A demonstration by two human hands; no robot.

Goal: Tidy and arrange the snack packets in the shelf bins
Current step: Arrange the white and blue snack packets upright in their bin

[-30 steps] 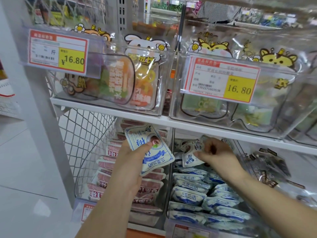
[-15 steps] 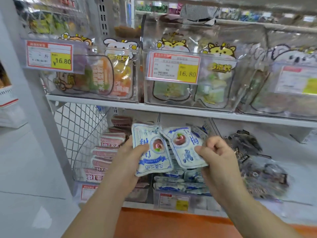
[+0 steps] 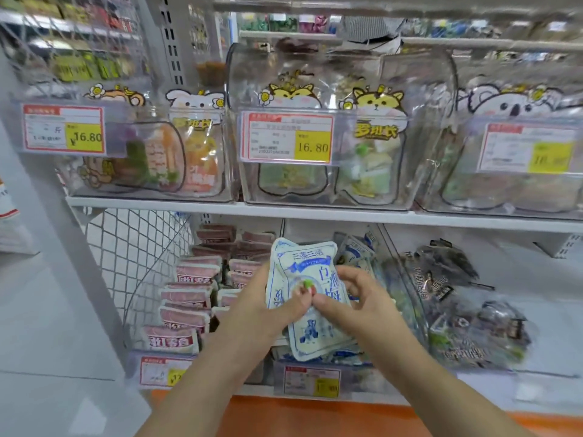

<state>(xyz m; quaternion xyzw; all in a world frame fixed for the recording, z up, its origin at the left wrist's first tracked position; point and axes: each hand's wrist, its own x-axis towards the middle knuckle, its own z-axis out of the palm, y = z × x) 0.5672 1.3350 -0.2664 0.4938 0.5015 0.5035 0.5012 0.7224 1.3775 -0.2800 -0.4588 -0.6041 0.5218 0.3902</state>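
The left hand (image 3: 258,310) and right hand (image 3: 359,307) both pinch the stacked white-and-blue packets (image 3: 304,266), thumbs meeting on the front, probably to square them so they go in flat. The stack is held in front of the middle lower bin (image 3: 359,373), with pink packets (image 3: 189,298) at nine o'clock.

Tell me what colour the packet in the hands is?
The packet is white with blue print; head view.

white packet (image 3: 307,298) with blue print, pink-red packets (image 3: 186,298), black packets (image 3: 441,279), yellow price tags (image 3: 312,146), orange shelf base (image 3: 315,414)
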